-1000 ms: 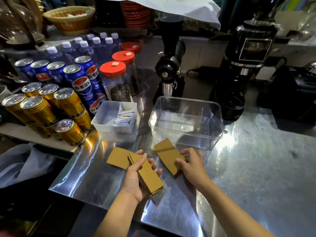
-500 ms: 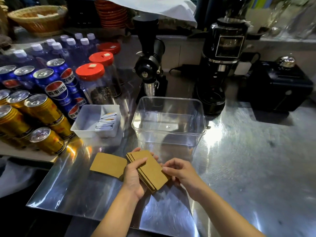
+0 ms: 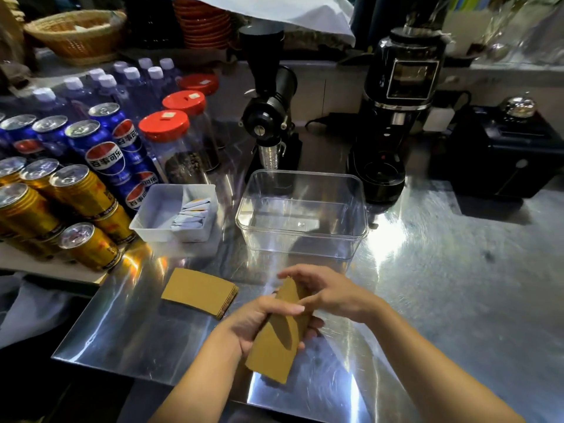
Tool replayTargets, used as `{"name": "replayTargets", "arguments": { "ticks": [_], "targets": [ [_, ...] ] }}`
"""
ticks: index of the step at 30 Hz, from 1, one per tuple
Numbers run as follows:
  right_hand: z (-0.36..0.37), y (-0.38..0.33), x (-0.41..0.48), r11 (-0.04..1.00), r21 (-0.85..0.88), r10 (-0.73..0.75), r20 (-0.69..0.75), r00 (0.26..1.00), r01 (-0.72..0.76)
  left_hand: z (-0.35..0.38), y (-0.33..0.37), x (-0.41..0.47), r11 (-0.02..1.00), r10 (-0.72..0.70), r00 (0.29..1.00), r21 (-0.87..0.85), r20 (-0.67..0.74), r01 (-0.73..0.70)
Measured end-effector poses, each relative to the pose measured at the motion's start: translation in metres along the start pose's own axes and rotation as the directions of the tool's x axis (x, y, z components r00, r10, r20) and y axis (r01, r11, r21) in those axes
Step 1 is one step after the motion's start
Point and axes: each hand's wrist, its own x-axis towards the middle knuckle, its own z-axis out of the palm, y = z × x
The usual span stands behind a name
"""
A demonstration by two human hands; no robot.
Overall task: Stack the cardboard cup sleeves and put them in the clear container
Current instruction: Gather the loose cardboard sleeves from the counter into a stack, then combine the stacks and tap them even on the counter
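Observation:
A stack of brown cardboard cup sleeves (image 3: 276,343) is held upright above the steel counter, near its front edge. My left hand (image 3: 254,320) grips the stack from the left side. My right hand (image 3: 331,293) pinches the stack's top end from the right. A second small pile of sleeves (image 3: 198,291) lies flat on the counter to the left. The clear container (image 3: 302,215) stands empty just behind my hands.
A white tray of sachets (image 3: 158,215) sits left of the container. Gold and blue cans (image 3: 79,190), red-lidded jars (image 3: 171,141) and bottles crowd the left. Two black grinders (image 3: 271,117) (image 3: 393,117) and a black box (image 3: 500,151) stand behind.
The stack has been lifted from lying flat in my left hand to standing on end, and my right hand has moved onto its top. The camera view shifted slightly.

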Motion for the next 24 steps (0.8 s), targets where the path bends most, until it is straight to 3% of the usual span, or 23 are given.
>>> {"name": "replayTargets", "arguments": {
  "ticks": [4,6,8,9,12,15,21,24],
  "targets": [
    [-0.011,0.007,-0.005,0.995,0.093,-0.018,-0.121,0.992,0.03,-0.002,0.011,0.004,0.966,0.041,0.998,0.256,-0.049,-0.027],
    [-0.017,0.018,-0.01,0.986,0.154,-0.026,-0.236,0.971,0.064,-0.004,0.017,0.004,0.778,0.175,0.968,0.627,-0.179,-0.025],
    [-0.02,0.031,-0.014,0.978,0.18,-0.034,-0.359,0.933,0.105,-0.009,0.017,0.009,0.553,0.413,0.869,0.833,-0.272,-0.002],
    [-0.019,0.037,-0.016,0.975,0.186,-0.034,-0.418,0.908,0.122,-0.011,0.015,0.012,0.546,0.506,0.809,0.837,-0.297,-0.034],
    [-0.011,0.054,-0.019,0.969,0.178,-0.04,-0.566,0.824,0.17,-0.015,0.001,0.025,0.686,0.662,0.649,0.653,-0.375,-0.321],
    [0.002,0.066,-0.02,0.969,0.169,-0.025,-0.656,0.755,0.178,-0.013,-0.018,0.04,0.702,0.706,0.577,0.513,-0.411,-0.493],
    [0.022,0.072,-0.023,0.927,0.308,0.052,-0.673,0.738,0.215,-0.006,-0.036,0.059,0.749,0.651,0.573,0.301,-0.497,-0.59],
    [0.028,0.066,-0.015,0.933,0.293,0.098,-0.762,0.64,0.207,-0.001,-0.035,0.067,0.708,0.679,0.421,0.385,-0.601,-0.592]
  ]
}}
